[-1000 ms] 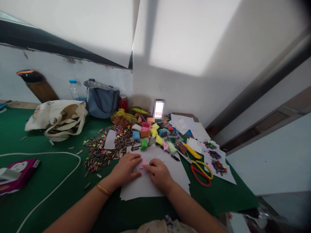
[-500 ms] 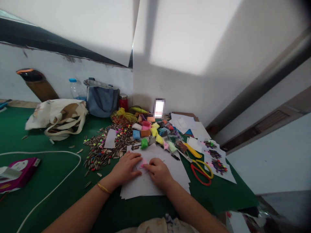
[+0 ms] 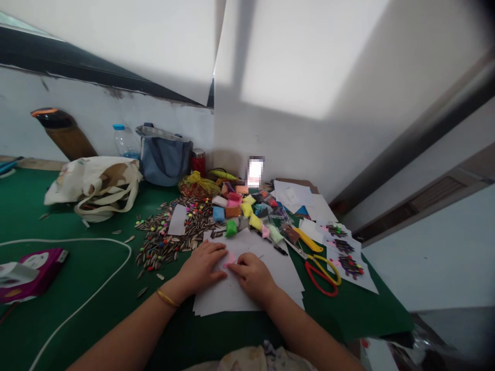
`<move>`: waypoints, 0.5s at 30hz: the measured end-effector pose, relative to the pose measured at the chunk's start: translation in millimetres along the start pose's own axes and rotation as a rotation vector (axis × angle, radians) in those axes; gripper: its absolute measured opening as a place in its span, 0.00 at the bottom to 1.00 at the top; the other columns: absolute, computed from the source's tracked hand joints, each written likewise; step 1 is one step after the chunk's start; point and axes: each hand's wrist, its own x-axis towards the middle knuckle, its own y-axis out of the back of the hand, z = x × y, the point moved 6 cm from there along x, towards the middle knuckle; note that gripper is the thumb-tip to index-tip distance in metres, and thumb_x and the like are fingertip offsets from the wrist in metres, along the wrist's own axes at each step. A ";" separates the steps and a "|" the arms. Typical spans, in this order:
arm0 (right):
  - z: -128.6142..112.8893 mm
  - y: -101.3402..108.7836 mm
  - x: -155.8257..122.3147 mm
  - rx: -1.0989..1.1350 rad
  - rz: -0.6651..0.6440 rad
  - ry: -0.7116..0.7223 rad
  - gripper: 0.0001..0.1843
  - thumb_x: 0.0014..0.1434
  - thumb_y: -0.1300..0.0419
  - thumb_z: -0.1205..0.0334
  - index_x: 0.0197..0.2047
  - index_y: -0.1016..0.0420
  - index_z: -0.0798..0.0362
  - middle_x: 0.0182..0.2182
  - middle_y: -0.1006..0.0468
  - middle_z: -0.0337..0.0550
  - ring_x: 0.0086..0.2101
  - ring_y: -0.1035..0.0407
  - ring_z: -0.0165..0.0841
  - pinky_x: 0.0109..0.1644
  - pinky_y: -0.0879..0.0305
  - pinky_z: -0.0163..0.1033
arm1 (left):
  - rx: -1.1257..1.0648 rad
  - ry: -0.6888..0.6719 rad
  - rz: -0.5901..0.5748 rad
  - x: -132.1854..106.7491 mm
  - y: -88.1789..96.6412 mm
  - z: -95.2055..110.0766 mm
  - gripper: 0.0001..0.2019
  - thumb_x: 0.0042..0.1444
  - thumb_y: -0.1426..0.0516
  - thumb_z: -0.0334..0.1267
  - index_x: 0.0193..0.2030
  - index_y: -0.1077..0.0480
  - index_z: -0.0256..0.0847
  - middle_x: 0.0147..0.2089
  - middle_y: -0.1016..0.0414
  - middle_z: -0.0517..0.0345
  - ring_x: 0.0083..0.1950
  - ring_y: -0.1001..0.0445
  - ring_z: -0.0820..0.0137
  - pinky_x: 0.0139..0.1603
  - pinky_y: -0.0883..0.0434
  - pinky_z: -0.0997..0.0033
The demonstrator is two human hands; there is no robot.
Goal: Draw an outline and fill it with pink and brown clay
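Note:
My left hand (image 3: 201, 267) and my right hand (image 3: 252, 275) rest together on a stack of white paper sheets (image 3: 247, 296) on the green table (image 3: 96, 288). Between their fingertips lies a small pink piece of clay (image 3: 229, 257). The left fingers lie fairly flat on the paper beside it. The right fingers are curled and press on the pink piece. A gold bangle (image 3: 167, 298) is on my left wrist.
Sunflower seeds and coloured beads (image 3: 166, 234) lie left of the paper. Coloured clay blocks (image 3: 240, 208) sit behind it. Red-and-yellow scissors (image 3: 323, 270) and decorated sheets (image 3: 346, 257) lie right. Bags (image 3: 96, 185), a bottle (image 3: 122, 141), a white cable (image 3: 96, 278) and a magenta box (image 3: 31, 270) stand left.
Both hands stay on the pink piece with only slight finger shifts. The view has drifted a little to the left.

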 end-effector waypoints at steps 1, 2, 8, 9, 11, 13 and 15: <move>0.0 1.1 -0.1 0.002 0.003 -0.005 0.15 0.60 0.40 0.68 0.49 0.21 0.46 0.35 0.27 0.44 0.38 0.35 0.35 0.43 0.38 0.37 | 0.000 -0.001 0.001 -0.1 0.2 0.0 0.30 0.48 0.35 0.46 0.59 0.33 0.48 0.63 0.32 0.52 0.64 0.36 0.57 0.71 0.51 0.50; 0.1 2.2 -0.1 0.002 0.007 -0.014 0.16 0.60 0.40 0.68 0.49 0.21 0.46 0.36 0.27 0.44 0.38 0.35 0.35 0.43 0.38 0.37 | 0.000 -0.001 0.003 -0.2 0.3 0.0 0.30 0.48 0.35 0.45 0.59 0.33 0.48 0.63 0.32 0.52 0.64 0.36 0.57 0.70 0.51 0.50; -0.3 7.2 0.5 0.014 0.015 -0.048 0.15 0.60 0.41 0.69 0.48 0.20 0.46 0.36 0.27 0.45 0.38 0.34 0.36 0.43 0.37 0.38 | -0.007 -0.005 0.012 -0.8 0.6 0.0 0.30 0.48 0.35 0.45 0.59 0.33 0.47 0.63 0.33 0.51 0.63 0.35 0.56 0.69 0.48 0.49; -0.1 7.5 0.6 0.014 0.017 -0.050 0.16 0.59 0.41 0.69 0.49 0.20 0.46 0.36 0.27 0.45 0.38 0.34 0.36 0.43 0.37 0.38 | -0.010 -0.006 0.016 -0.9 0.9 0.0 0.30 0.48 0.35 0.45 0.59 0.33 0.47 0.63 0.33 0.51 0.63 0.35 0.56 0.69 0.48 0.49; 0.8 6.9 0.7 0.008 0.013 -0.053 0.17 0.59 0.41 0.69 0.49 0.21 0.47 0.36 0.27 0.45 0.38 0.34 0.37 0.43 0.37 0.38 | -0.015 -0.009 0.022 -1.1 1.5 0.4 0.29 0.48 0.35 0.45 0.59 0.32 0.47 0.63 0.32 0.51 0.63 0.35 0.57 0.69 0.48 0.50; 2.0 5.7 0.6 0.003 0.007 -0.057 0.16 0.59 0.41 0.69 0.49 0.20 0.47 0.35 0.27 0.45 0.38 0.35 0.36 0.42 0.38 0.38 | -0.012 -0.010 0.018 -1.1 2.1 1.1 0.29 0.48 0.34 0.45 0.59 0.32 0.47 0.63 0.32 0.51 0.63 0.35 0.57 0.69 0.48 0.50; 3.2 5.0 0.3 0.004 0.012 -0.067 0.16 0.60 0.42 0.68 0.49 0.20 0.47 0.36 0.27 0.45 0.38 0.35 0.36 0.42 0.38 0.38 | -0.005 -0.007 0.009 -0.8 2.4 2.1 0.30 0.48 0.34 0.45 0.59 0.33 0.47 0.63 0.32 0.51 0.63 0.36 0.57 0.69 0.48 0.50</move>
